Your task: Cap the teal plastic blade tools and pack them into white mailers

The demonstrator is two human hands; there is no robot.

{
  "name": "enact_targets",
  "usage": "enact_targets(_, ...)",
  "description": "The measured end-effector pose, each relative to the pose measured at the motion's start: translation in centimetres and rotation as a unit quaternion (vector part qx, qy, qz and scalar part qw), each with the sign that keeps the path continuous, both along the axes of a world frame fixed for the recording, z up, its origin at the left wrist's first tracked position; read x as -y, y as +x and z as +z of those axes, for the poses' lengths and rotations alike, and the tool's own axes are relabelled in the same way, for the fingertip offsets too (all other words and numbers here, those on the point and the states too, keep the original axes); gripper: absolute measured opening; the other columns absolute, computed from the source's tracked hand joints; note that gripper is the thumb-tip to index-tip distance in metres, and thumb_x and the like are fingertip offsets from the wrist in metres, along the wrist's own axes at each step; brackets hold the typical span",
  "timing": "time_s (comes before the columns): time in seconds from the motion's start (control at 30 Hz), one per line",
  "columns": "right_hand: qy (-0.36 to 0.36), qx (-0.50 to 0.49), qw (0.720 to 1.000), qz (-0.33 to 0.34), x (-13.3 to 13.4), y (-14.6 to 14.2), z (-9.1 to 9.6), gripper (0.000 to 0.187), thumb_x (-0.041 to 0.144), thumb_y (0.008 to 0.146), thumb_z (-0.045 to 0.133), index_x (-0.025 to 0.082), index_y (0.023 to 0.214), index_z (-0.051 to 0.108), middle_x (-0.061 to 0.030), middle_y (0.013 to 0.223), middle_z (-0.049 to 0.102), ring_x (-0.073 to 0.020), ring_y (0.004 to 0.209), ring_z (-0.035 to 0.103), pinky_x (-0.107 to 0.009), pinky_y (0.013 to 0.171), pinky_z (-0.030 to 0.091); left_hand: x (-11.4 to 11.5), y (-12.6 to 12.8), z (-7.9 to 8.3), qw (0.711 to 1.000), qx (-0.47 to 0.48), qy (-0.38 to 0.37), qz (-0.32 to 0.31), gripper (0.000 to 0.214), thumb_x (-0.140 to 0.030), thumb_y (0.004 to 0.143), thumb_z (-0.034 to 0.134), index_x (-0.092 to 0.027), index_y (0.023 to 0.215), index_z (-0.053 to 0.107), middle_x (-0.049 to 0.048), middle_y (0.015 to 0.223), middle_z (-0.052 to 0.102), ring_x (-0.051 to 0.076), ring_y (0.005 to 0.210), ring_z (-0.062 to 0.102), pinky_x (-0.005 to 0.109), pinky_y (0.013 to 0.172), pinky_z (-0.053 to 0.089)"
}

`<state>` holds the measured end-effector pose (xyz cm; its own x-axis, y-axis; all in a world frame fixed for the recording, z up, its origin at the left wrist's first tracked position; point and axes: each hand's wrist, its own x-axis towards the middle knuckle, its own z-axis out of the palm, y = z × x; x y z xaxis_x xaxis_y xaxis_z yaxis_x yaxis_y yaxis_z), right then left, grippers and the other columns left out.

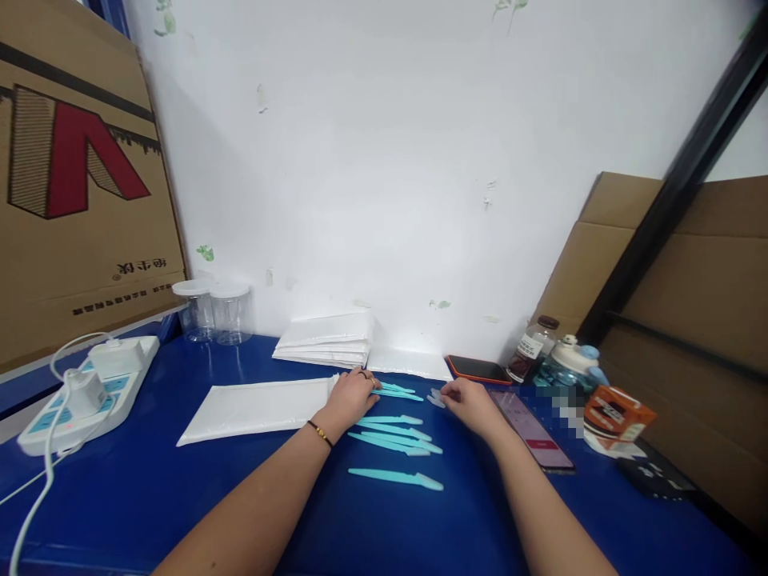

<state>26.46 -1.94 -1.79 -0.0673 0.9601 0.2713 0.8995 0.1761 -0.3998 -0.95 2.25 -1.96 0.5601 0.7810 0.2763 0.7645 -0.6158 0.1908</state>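
Note:
Several turquoise eyebrow razors (396, 478) lie on the blue tabletop, roughly parallel, their blade ends pointing right. My left hand (354, 394) is closed over the handle ends of the farthest razors (399, 392); its fingertips are partly hidden. To the right, my right hand (468, 404) pinches at small translucent plastic caps (436, 398), with its thumb and forefinger close together. A white padded envelope (258, 410) lies flat to the left, one end beside my left hand.
Behind stand a stack of white envelopes (324, 340) and two clear jars (231, 316). A power strip (90, 392) is at left. On the right are a phone (534, 432), an orange-edged phone (480, 370), a brown-capped bottle (531, 350) and an orange box (618, 414).

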Motion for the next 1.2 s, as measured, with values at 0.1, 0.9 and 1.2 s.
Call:
enact_targets(0.1,-0.012,0.02,0.999,0.034,-0.1,-0.8,-0.5,0.014,0.022,0.073,0.058,0.018,0.081,0.069,-0.006,0.086,0.066,-0.0184,0.077,0.059,-0.026,0.07,0.042,0.0,0.1,-0.2,1.0,-0.007,-0.003,0.006,0.013,-0.028,0.082,0.055,-0.024,0.088,0.066,0.0028,0.092,0.064,0.022,0.097,0.052,0.031,0.079,0.038)
enact_targets(0.9,-0.132,-0.203,0.966,0.089,-0.5,-0.9,-2.0,0.019,0.025,0.059,0.072,0.016,0.074,0.064,0.0001,0.065,0.065,-0.0118,0.059,0.057,-0.021,0.055,0.044,0.2,0.1,0.2,0.996,0.014,-0.068,-0.058,0.013,-0.023,0.077,0.054,-0.022,0.078,0.067,-0.0006,0.079,0.068,0.015,0.075,0.059,0.023,0.066,0.038)
enact_targets(1.2,-0.155,-0.226,0.956,0.105,-0.6,-0.7,-2.2,0.023,0.029,0.057,0.075,0.016,0.072,0.064,-0.0003,0.064,0.064,-0.0126,0.06,0.058,-0.022,0.056,0.046,0.0,0.0,-0.2,0.994,0.023,-0.081,-0.064,0.008,-0.026,0.074,0.06,-0.022,0.077,0.067,-0.0012,0.078,0.067,0.014,0.072,0.058,0.021,0.061,0.037)
